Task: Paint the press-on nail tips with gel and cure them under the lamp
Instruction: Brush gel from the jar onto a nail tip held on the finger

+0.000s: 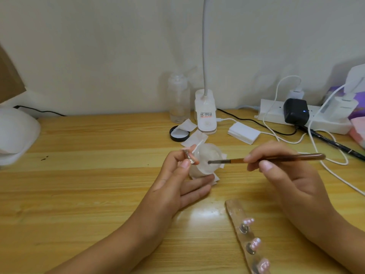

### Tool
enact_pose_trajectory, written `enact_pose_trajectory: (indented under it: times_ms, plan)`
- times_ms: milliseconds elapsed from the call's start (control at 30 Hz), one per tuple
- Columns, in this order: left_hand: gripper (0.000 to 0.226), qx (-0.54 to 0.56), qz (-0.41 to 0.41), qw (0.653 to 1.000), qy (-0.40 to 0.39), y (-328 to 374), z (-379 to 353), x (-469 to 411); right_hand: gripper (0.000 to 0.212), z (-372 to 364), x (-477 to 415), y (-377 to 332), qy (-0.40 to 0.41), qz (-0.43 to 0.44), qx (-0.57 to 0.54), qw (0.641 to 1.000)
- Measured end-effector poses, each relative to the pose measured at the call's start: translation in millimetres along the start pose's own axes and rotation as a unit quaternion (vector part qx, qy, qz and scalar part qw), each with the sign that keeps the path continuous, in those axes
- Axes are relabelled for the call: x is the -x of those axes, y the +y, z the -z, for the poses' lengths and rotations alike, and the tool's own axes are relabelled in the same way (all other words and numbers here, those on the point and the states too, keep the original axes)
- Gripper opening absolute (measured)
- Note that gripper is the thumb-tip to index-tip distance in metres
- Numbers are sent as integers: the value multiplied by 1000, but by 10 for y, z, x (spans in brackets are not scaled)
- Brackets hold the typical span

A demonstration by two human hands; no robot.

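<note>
The nail tip (198,146) being worked, a pale sliver seen edge-on, stood on a small metal stand (189,157) just left of the frame's centre. The left hand (177,186) pinched that stand between thumb and forefinger. Its other fingers lay straight beneath a translucent gel jar (209,153) just right of the stand.

The right hand (292,175), right of centre and well apart from the left, gripped a brush (300,157) pen-fashion. The brush's long axis ran nearly level across the frame, with the bristles pointing left and ending at the jar. Whether they touched gel could not be told.

The tip therefore lay left of the bristles and slightly higher, with the jar between them, and the left hand was the nearer one. The stroke probably called for the brush to travel a little further left and up.

In the lower right a clear strip (233,206) carried three other tips (255,242) on the wooden table (98,175). A white domed lamp (15,133), probably the curing lamp, sat at the left edge.
</note>
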State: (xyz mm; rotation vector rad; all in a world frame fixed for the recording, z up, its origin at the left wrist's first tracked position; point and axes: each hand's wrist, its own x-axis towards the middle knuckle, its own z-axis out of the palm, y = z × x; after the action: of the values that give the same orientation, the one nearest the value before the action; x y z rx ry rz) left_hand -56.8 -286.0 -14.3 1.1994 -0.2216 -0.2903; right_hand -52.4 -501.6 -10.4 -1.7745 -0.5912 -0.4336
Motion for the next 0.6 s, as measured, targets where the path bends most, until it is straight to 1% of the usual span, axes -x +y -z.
enact_pose_trajectory:
  times_ms: [167,233,300,333,467,533,600]
  plan:
    - [17,27,12,999,35,3,16,-22,20,43,-34,21,66,-23,-54,996]
    - [17,-3,-10,996,85,-12,13,-23,21,62,-49,28,85,-44,-78,992]
    - [13,-63,-36,988,140,-23,7,-6,20,94,-66,41,105,-68,-109,986]
    - [12,-90,-42,985,144,-24,-1,6,20,109,-76,50,112,-82,-125,982]
    - [18,-147,-38,985,83,-28,-36,75,26,150,-120,99,137,-153,-212,955]
    - [19,-173,-31,982,65,-26,-34,86,26,156,-141,113,128,-180,-251,942]
    - [18,-172,-26,983,54,-24,-35,84,27,157,-156,113,114,-199,-292,929]
